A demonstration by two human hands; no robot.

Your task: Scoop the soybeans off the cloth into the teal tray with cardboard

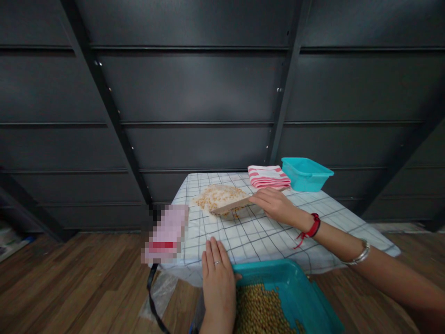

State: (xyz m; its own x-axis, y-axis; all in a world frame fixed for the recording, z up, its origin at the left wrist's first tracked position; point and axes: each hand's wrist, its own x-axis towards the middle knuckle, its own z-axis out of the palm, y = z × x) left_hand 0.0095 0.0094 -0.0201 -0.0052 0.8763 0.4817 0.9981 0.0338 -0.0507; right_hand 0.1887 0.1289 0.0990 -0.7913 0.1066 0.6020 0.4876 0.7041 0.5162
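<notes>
My right hand [273, 204] is closed around a flat wooden strip [231, 205], which is tilted with its long edge at a pile of yellowish beans mixed with a white grainy or powdery material [219, 195]. The pile lies on a checked tablecloth [243, 236]. My left hand [219, 283] lies with its fingers stretched out at the table's front edge, beside a teal basin [292, 278]. Its thumb reaches toward the basin's rim; whether it touches cannot be seen. In the basin lie many greenish-brown beans [260, 308].
A folded pink-and-white striped towel [267, 176] and a turquoise tub [306, 174] stand at the table's back right. A blurred pink flat item [168, 232] is at the left edge, with a black strap [151, 292] hanging below. Behind rises a dark panelled wall [198, 97].
</notes>
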